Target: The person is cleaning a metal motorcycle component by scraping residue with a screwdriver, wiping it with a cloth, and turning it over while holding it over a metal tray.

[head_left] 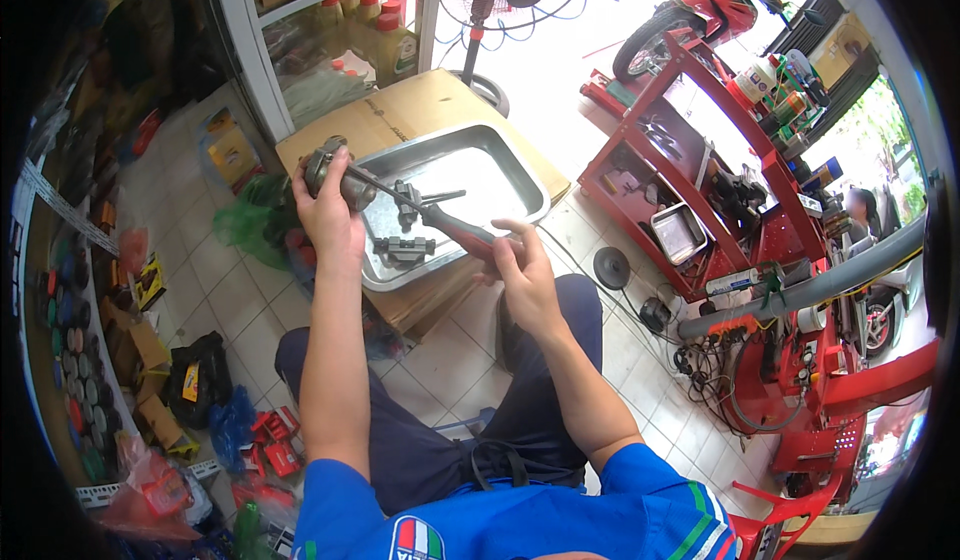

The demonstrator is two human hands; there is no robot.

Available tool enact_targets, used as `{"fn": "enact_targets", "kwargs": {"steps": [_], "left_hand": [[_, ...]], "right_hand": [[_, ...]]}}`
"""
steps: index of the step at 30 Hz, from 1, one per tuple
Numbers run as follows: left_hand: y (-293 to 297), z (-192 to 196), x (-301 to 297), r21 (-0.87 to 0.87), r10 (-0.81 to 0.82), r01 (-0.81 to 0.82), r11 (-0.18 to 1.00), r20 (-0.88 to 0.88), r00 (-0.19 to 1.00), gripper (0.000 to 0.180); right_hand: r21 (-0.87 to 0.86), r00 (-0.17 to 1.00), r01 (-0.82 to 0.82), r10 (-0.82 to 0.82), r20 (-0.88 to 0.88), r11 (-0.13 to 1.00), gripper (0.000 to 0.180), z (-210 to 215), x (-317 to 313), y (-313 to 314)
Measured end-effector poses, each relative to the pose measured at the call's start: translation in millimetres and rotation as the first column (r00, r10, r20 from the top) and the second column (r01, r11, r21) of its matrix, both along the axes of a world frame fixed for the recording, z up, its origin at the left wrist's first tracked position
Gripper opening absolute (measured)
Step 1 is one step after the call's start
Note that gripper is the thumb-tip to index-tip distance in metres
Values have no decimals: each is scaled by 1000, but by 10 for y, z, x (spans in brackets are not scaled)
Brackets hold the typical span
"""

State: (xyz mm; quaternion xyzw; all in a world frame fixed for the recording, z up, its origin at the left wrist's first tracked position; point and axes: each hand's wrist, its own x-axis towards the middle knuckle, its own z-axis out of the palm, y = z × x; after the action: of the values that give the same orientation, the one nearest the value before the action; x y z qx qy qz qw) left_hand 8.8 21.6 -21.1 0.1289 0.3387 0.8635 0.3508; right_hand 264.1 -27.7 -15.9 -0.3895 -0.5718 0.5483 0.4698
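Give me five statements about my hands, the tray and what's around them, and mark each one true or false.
1. The left hand holds a metal part. True.
2. The right hand holds a hammer. False: it holds a screwdriver with a red and black handle.
3. The tray rests on a cardboard box. True.
4. The tray is round. False: it is rectangular with rounded corners, and metal pieces lie in it.
5. The red motorbike is to the left of the tray. False: it is beyond the tray, to the right.
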Motion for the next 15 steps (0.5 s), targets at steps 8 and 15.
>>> {"fn": "enact_targets", "kwargs": {"steps": [8,15], "left_hand": [[-38,92,6,-4,2,-2,1000,-51,999,61],[-7,21,64,37,-23,24,999,-18,1000,58]], "right_hand": [[-73,982,-137,145,120,988,35,-3,91,-2],[-20,992,-41,43,114,999,47,-16,52,27]]}}
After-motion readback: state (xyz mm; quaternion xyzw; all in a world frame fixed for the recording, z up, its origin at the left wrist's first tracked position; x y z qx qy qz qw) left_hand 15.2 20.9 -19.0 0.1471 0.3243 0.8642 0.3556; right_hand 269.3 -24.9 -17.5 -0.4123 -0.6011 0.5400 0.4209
